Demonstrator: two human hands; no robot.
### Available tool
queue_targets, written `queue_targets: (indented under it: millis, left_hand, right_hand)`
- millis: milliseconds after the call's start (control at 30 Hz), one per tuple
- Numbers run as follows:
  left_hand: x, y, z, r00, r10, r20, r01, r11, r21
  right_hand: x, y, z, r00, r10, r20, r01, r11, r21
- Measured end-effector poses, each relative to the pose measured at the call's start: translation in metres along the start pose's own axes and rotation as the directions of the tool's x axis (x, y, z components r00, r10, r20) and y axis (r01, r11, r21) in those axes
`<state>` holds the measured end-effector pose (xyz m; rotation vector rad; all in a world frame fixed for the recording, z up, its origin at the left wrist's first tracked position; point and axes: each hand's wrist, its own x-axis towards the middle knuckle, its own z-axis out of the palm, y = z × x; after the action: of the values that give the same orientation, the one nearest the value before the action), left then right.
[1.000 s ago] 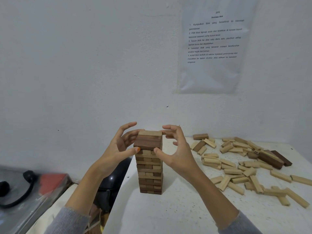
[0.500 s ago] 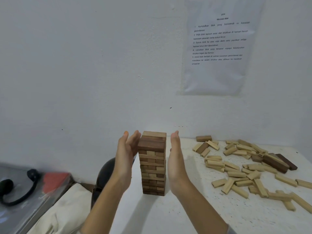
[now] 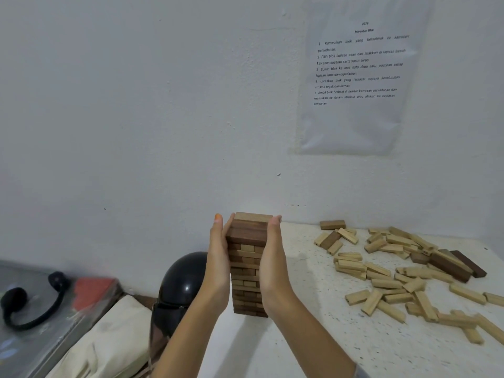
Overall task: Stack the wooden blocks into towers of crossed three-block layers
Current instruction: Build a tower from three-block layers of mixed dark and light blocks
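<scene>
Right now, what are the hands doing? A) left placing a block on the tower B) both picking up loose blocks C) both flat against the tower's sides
C: the left hand and right hand lie flat, fingers straight, against opposite sides of the tower, holding no block.

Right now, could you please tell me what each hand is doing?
Left hand: open, flat against the left side of the tall brown-and-tan wooden block tower.
Right hand: open, flat against its right side.

Speckled table [image 3: 313, 339] bears tower [image 3: 246, 271] and scattered blocks [image 3: 387, 283].
</scene>
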<state>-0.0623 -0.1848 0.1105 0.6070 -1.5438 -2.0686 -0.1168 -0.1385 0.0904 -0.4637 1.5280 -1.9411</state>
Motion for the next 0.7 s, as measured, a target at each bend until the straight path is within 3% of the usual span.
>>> queue_targets:
  millis: [100, 233, 333, 400, 533, 700]
  left_hand:
    - [-0.002, 0.002, 0.001, 1.0, -0.007, -0.025, 0.007, 1.0, 0.005]
    - [-0.012, 0.013, 0.005, 0.983, 0.048, -0.175, -0.04, 0.998, 0.044]
    - [-0.018, 0.023, 0.008, 0.943, 0.21, -0.259, -0.182, 0.975, 0.127]
    - [-0.026, 0.033, 0.01, 0.874, 0.386, -0.296, -0.325, 0.916, 0.235]
    - [-0.05, 0.048, 0.031, 0.744, 0.644, -0.178, -0.567, 0.75, 0.342]
    - [-0.065, 0.039, 0.077, 0.769, 0.64, 0.006, -0.617, 0.739, 0.27]
  right_hand:
    - [0.0, 0.0, 0.001, 1.0, 0.025, 0.007, -0.025, 1.0, 0.002]
    - [-0.009, -0.013, -0.004, 1.0, -0.018, -0.011, 0.017, 1.0, -0.015]
    - [-0.025, -0.037, -0.016, 0.989, -0.143, -0.032, 0.142, 0.989, -0.043]
    - [-0.031, -0.049, -0.028, 0.972, -0.228, -0.051, 0.225, 0.973, -0.048]
    - [-0.035, -0.066, -0.054, 0.923, -0.367, -0.117, 0.358, 0.929, -0.094]
    - [-0.041, -0.083, -0.095, 0.879, -0.439, -0.185, 0.403, 0.893, -0.202]
